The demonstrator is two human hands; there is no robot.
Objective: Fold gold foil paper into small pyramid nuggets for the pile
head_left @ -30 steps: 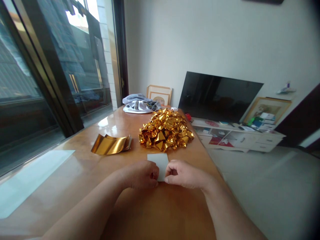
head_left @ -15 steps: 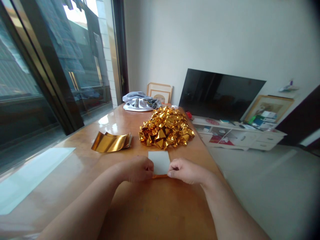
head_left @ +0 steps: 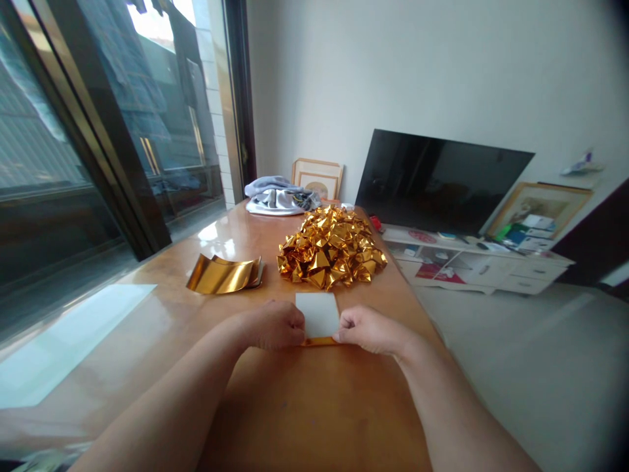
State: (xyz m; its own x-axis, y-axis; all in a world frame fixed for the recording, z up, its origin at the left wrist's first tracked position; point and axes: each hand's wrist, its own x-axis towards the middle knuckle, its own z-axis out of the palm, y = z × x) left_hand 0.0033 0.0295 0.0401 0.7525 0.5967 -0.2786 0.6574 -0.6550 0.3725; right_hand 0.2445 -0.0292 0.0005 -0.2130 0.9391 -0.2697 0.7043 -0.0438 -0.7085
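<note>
Paper sheet (head_left: pixel 318 313), white side up with a gold strip turned up along its near edge, flat on the wooden table (head_left: pixel 304 413) toward the right edge. Left hand (head_left: pixel 272 326) pinches its near left corner; right hand (head_left: pixel 369 330) pinches its near right corner. Heap of folded gold pieces (head_left: pixel 331 248) just beyond. Stack of gold sheets (head_left: pixel 225 274) toward the left edge. Grey cloth (head_left: pixel 278 195) at the far edge.

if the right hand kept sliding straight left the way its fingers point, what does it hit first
Probably the left hand: the right hand faces it across the small paper sheet both pinch, with nothing else between, though depth is hard to judge.
</note>
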